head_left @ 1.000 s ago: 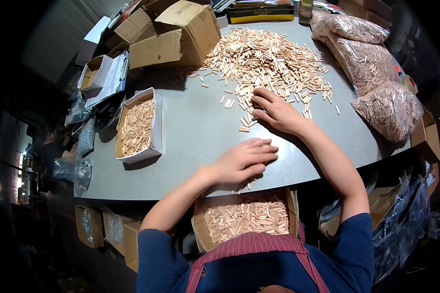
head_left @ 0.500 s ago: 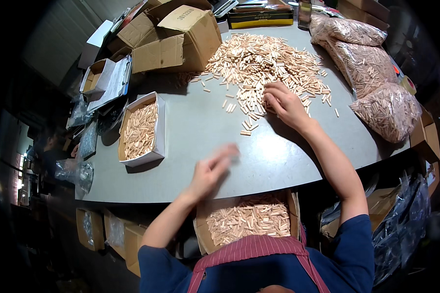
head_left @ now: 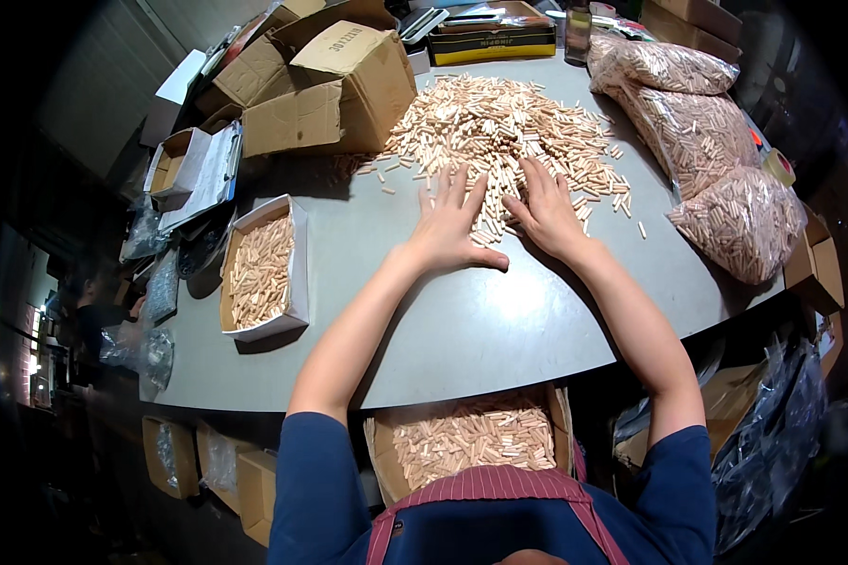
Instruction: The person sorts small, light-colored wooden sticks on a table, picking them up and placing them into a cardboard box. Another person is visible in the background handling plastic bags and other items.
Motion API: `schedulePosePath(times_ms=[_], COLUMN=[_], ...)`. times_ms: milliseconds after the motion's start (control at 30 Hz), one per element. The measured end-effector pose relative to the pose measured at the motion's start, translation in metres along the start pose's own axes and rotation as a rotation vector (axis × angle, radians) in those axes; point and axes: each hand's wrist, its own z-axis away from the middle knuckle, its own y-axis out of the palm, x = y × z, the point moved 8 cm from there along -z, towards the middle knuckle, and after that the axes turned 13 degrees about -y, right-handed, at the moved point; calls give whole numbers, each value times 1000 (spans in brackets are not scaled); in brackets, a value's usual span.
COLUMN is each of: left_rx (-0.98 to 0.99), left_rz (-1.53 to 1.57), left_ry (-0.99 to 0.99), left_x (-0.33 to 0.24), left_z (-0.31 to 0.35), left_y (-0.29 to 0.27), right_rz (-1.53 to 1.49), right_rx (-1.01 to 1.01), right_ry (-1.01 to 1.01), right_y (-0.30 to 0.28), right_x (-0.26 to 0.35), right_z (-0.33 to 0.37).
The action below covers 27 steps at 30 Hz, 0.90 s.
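A large heap of small wooden dowel pins (head_left: pixel 499 118) lies spread on the grey table (head_left: pixel 367 330). At the heap's near edge my left hand (head_left: pixel 448 226) rests with fingers spread and thumb pointing right. My right hand (head_left: pixel 548 212) touches the heap a little to the right, its fingers stretched out and slightly apart. A few pins lie between and under the two hands; neither hand grips any. Below the table edge, in front of my body, a cardboard box (head_left: pixel 379 457) holds many more pins.
A white carton (head_left: pixel 301 273) full of pins stands at the left. Behind it are a clipboard (head_left: pixel 219 165) and a large open cardboard box (head_left: pixel 292 118). Clear plastic bags (head_left: pixel 740 221) packed with pins line the right side, near a tape roll (head_left: pixel 779 167). Another person (head_left: pixel 99 311) is far left.
My left hand has moved forward from the near part of the table to the heap and spread its fingers. My right hand has opened out at the heap's edge.
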Motion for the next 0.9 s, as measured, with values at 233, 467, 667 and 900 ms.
schedulePosePath(times_ms=[233,467,667,900], left_rx=[28,-94,-15,-1], left_rz=[-69,10,-68,-40], left_ry=[109,61,-132,-287], left_x=[-14,-21,-15,7], left_z=[-2,81,160,208], left_y=[9,-5,-8,-11], right_rz=[-4,9,-17,-65], right_rx=[191,371,385,509], right_ry=[-267,-416,-611,-518], right_y=[3,21,22,20], right_x=[32,88,149,153], right_z=[-2,27,48,46])
